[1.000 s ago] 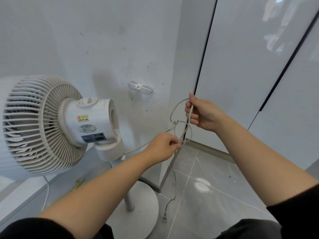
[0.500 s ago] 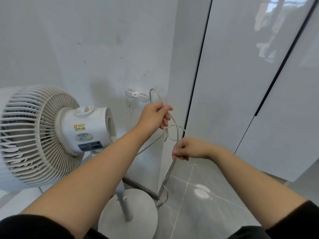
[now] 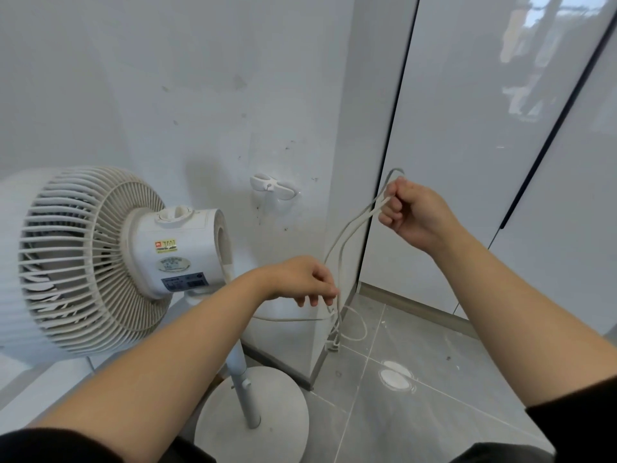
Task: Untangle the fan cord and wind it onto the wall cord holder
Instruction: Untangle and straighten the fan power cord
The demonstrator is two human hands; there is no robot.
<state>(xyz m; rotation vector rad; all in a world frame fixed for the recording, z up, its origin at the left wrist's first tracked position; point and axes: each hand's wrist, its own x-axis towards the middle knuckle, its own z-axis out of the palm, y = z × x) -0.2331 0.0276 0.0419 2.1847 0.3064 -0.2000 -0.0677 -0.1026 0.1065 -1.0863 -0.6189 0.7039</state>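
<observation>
**Item 1. Fan base [image 3: 267,429].** Round white foot on the grey floor [image 3: 434,412], pole rising from it; nearest the viewer, between the two forearms.

**Item 2. Left hand [image 3: 300,282].** Held low, fingers [image 3: 314,297] drooping and loosely curled, tips just beside the hanging strands. Whether they pinch a strand cannot be told.

**Item 3. Fan cord [image 3: 339,275].** One run leaves the fan's neck and passes under the left hand. From there a doubled length climbs to the right hand. A slack loop and the plug [image 3: 333,345] dangle by the wall corner. No knot is visible in the strands, so untangling appears largely done.

**Item 4. Right hand [image 3: 414,212].** Raised, fingers clamped round the cord's bend, which pokes out above the fist.

**Item 5. Fan [image 3: 100,262].** White head with grille, at left.

**Item 6. Wall cord holder [image 3: 272,188].** White two-armed cleat on the wall, well apart from both hands, carrying no cord. Winding is not yet begun and all of it remains.
</observation>
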